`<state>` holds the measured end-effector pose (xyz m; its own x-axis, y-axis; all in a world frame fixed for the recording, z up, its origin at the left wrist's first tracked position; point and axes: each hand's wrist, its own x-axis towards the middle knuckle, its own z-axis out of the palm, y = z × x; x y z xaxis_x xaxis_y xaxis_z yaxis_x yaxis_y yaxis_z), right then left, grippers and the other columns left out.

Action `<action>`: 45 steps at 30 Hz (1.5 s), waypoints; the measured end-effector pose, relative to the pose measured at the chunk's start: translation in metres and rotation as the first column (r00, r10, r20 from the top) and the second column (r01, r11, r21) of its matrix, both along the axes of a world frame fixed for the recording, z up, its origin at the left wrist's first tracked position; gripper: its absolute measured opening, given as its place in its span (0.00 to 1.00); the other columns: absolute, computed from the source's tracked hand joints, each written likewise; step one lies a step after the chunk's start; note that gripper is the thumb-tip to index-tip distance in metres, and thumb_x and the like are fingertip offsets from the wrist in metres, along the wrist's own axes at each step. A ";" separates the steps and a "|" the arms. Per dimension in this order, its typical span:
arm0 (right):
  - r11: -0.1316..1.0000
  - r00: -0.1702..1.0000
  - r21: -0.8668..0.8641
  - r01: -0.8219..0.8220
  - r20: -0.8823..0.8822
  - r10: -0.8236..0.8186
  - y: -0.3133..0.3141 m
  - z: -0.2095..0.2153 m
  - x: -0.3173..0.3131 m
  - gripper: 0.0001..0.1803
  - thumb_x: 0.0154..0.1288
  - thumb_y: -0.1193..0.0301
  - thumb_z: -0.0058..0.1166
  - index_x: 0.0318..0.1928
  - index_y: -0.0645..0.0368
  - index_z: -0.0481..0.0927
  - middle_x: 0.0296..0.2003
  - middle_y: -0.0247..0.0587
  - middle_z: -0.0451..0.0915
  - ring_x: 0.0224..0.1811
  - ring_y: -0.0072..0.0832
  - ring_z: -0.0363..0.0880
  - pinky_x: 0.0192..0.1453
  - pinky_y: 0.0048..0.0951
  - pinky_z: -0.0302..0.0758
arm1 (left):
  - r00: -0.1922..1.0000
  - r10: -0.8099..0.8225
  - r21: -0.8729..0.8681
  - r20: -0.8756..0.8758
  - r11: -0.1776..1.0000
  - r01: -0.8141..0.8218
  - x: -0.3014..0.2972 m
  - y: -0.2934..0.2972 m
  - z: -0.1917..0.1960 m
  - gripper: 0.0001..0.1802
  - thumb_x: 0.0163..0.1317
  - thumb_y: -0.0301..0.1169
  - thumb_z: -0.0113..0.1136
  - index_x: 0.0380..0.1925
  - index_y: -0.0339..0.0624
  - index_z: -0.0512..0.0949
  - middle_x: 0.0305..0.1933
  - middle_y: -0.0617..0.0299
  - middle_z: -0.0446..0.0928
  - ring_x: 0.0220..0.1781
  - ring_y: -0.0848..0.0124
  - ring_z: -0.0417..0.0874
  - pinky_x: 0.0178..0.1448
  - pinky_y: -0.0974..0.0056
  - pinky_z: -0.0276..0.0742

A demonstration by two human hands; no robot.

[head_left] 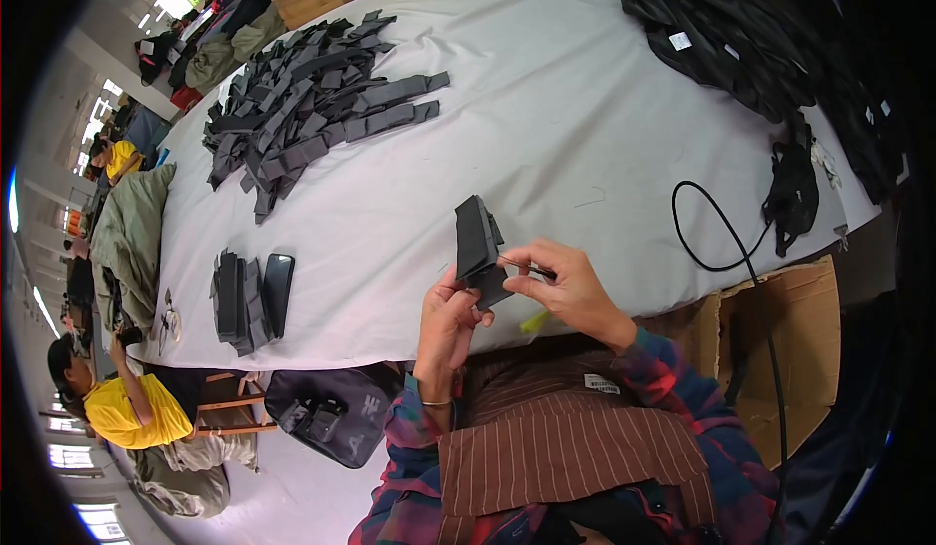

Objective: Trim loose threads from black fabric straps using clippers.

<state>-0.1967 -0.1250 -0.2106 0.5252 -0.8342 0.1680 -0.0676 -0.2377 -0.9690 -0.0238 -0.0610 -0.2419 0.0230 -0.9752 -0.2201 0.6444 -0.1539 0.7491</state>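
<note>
A folded dark grey fabric piece (476,238) is pinched upright in my left hand (448,321), over the near edge of the white-covered table. My right hand (568,287) is closed around a slim dark pointed tool (531,270), whose kind I cannot make out. Its tip meets the fabric's right side. Below my right hand shows a small yellow-green thing (534,322). Left of my hands, a stack of similar folded fabric pieces (239,301) lies beside a black phone (278,294).
A heap of dark grey fabric strips (312,97) covers the far left of the table (546,106). Black garments (741,38) lie far right, near a looped black cable (682,228). An open cardboard box (790,350) stands at right. Another person in yellow (146,408) sits at left.
</note>
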 end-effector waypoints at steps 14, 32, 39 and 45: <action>0.917 0.996 -0.395 -0.061 0.036 0.081 0.015 -0.019 -0.001 0.21 0.37 0.90 0.54 0.32 0.54 0.84 0.26 0.34 0.68 0.25 0.22 0.69 0.25 0.20 0.65 | 0.970 0.163 0.065 -0.181 0.986 -0.153 -0.009 -0.002 0.018 0.17 0.66 0.30 0.49 0.53 0.36 0.69 0.46 0.59 0.77 0.38 0.65 0.79 0.47 0.64 0.78; 0.902 0.920 0.309 0.300 0.158 -0.360 -0.017 -0.015 -0.012 0.08 0.63 0.69 0.56 0.34 0.62 0.78 0.24 0.23 0.72 0.23 0.10 0.63 0.24 0.17 0.60 | 0.953 0.098 -0.102 0.286 0.992 -0.072 -0.014 0.005 0.001 0.22 0.55 0.14 0.54 0.52 0.38 0.73 0.42 0.68 0.77 0.34 0.82 0.75 0.27 0.76 0.69; 0.951 0.992 0.298 0.080 0.066 -0.104 -0.002 -0.008 0.002 0.08 0.61 0.70 0.59 0.32 0.63 0.77 0.28 0.20 0.70 0.29 0.11 0.64 0.29 0.22 0.65 | 0.757 0.054 -0.214 0.651 0.970 0.114 -0.026 0.008 -0.024 0.25 0.53 0.14 0.52 0.54 0.40 0.73 0.56 0.65 0.69 0.47 0.77 0.74 0.38 0.74 0.74; 0.909 0.965 -0.377 0.180 -0.112 -0.238 -0.007 -0.010 -0.008 0.07 0.49 0.81 0.61 0.29 0.63 0.76 0.28 0.40 0.75 0.21 0.30 0.70 0.26 0.23 0.66 | 0.975 0.095 -0.178 0.201 0.982 -0.059 0.010 -0.002 0.007 0.16 0.65 0.32 0.53 0.50 0.36 0.73 0.49 0.60 0.74 0.49 0.71 0.73 0.49 0.65 0.72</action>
